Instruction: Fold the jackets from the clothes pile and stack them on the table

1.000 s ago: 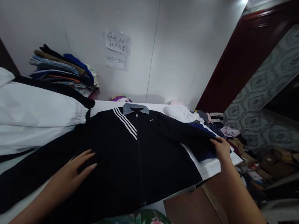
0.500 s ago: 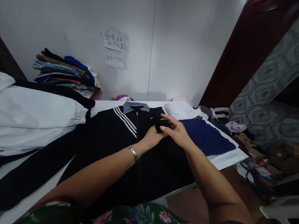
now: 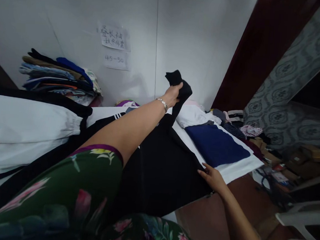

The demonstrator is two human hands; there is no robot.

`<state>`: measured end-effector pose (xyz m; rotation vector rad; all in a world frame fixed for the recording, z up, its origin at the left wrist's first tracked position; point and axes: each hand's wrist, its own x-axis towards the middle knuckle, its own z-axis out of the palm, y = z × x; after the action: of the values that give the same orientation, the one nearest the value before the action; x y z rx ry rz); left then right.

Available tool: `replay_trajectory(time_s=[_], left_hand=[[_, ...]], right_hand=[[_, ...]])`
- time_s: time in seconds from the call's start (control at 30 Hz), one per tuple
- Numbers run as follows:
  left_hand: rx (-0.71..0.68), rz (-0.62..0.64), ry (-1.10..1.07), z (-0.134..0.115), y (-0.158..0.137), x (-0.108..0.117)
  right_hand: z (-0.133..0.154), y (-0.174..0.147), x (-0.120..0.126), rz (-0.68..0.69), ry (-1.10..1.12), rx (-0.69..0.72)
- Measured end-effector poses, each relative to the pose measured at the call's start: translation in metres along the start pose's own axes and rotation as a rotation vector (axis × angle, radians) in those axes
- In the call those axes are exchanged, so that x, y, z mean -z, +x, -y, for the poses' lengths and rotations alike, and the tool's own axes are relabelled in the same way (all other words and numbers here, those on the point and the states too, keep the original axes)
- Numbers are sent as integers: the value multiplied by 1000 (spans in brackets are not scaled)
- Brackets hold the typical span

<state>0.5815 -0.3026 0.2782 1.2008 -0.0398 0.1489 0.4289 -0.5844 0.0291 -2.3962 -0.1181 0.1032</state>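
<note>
A black jacket (image 3: 167,172) with white stripes lies spread out on the white table, front up. My left hand (image 3: 173,94), with a silver bracelet on its wrist, is closed around the jacket's black sleeve (image 3: 185,90) and holds it up above the table's far side. The cuff end sticks out past my fingers. At the jacket's right edge, close to the hem, my right hand (image 3: 212,177) touches the cloth with fingers spread. My left arm covers much of the collar and stripes.
A folded navy garment (image 3: 219,143) lies to the right, with a white garment (image 3: 192,116) behind it. White clothing (image 3: 24,120) is heaped at left. A tall folded stack (image 3: 58,77) stands by the wall. Boxes and a white plastic stool (image 3: 302,216) are at right.
My left hand has moved up and away with the sleeve, which now hangs raised. My right hand has left the sleeve area and come down to the jacket's lower right edge.
</note>
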Motion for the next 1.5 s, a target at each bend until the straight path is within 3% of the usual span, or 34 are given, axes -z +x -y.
replay_trajectory(time_s=[0.17, 0.3, 0.47, 0.67, 0.87, 1.03, 1.17, 1.3, 1.43, 1.5], left_hand=[[-85, 65, -150, -17, 48, -14], [-163, 103, -167, -26, 74, 2], [-212, 49, -145, -47, 69, 31], [-248, -47, -120, -77, 39, 98], [-246, -301, -46, -84, -5, 199], [-142, -485, 76, -57, -65, 278], [86, -576, 121, -7, -113, 316], [228, -585, 245, 42, -130, 318], [184, -516, 475, 71, -115, 295], [133, -479, 612, 78, -102, 282]], right_hand=[[10, -7, 3, 18, 323, -69], [27, -17, 10, 113, 503, -13], [59, -30, 16, 211, 509, 145], [109, -42, -2, 374, 463, 313], [150, -49, -58, 520, 288, 352], [163, -53, -106, 629, 154, 388], [160, -60, -120, 652, 113, 441], [156, -65, -108, 634, 231, 502], [148, -59, -97, 273, 132, 642], [142, -54, -99, 220, -72, 655]])
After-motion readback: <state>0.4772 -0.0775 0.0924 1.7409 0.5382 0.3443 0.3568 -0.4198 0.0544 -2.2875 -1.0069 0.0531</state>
